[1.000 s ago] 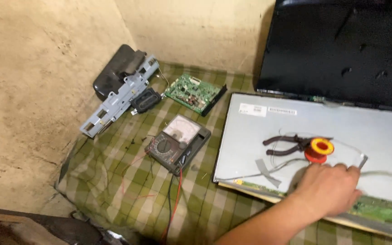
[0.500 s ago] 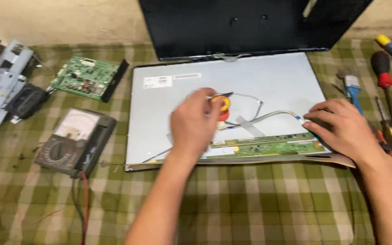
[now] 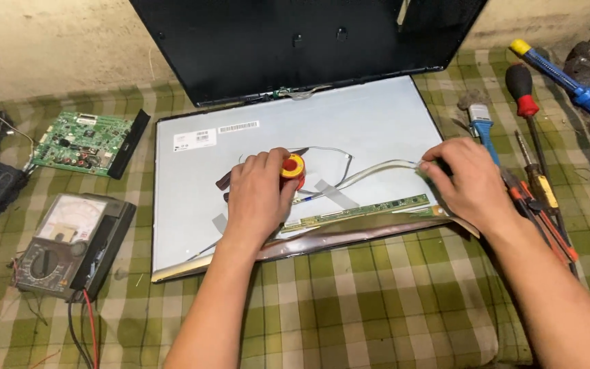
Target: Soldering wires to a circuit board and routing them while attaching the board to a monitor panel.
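Note:
A grey display panel (image 3: 349,123) lies back-up on a green checked cloth (image 3: 377,307). My left hand (image 3: 259,198) rests on the panel, over a pair of dark-handled pliers, its fingers beside a red and yellow solder spool (image 3: 293,166). My right hand (image 3: 469,183) is at the panel's right edge, pinching the end of a white flat cable (image 3: 377,169) that curves across the panel. A narrow green circuit strip (image 3: 370,208) runs along the panel's near edge between both hands.
A black back cover (image 3: 295,41) leans behind the panel. A green circuit board (image 3: 83,142) and an analogue multimeter (image 3: 69,246) with red and black leads lie at left. Several screwdrivers (image 3: 527,102) and a blue desoldering pump (image 3: 582,92) lie at right.
The view has swung right and centred on the panel. My left hand stays over the pliers and spool; my right hand has come to the cable end at the panel's right edge.

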